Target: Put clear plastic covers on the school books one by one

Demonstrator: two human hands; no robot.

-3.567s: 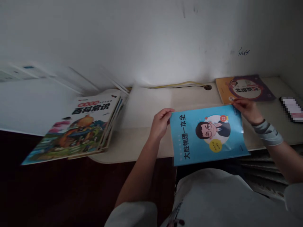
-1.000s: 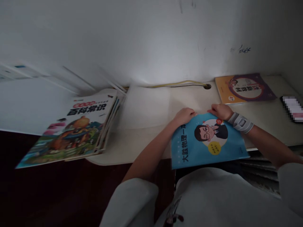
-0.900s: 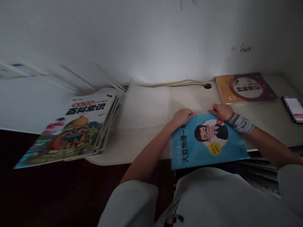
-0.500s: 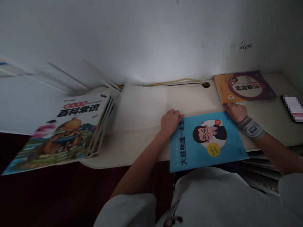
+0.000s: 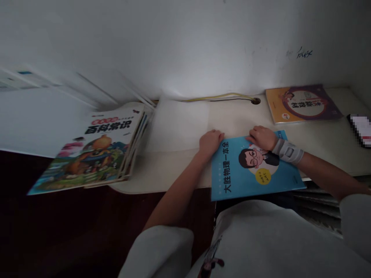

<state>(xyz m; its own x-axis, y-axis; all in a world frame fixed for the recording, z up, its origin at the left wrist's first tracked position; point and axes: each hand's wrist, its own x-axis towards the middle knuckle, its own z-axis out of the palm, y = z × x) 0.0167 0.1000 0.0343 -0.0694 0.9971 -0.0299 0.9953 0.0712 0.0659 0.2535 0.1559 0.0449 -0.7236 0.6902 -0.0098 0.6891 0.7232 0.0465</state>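
A blue book (image 5: pixel 249 175) with a cartoon face on its cover lies flat at the near edge of the pale desk (image 5: pixel 179 131), partly overhanging it. My left hand (image 5: pixel 210 141) curls over the book's far left corner. My right hand (image 5: pixel 262 138), with a grey band on the wrist, rests on the book's far edge near the middle, fingers bent onto the cover. Both hands grip or press the book.
A stack of picture books (image 5: pixel 92 154) lies at the left, overhanging the desk edge. An orange and purple book (image 5: pixel 303 103) sits at the far right. A yellow cable (image 5: pixel 223 96) runs to a hole by the wall. A blurred dark object (image 5: pixel 361 127) lies at the right edge.
My right hand has slid left along the blue book's far edge, from its right corner to the middle. The left hand stays at the left corner. The book has barely shifted.
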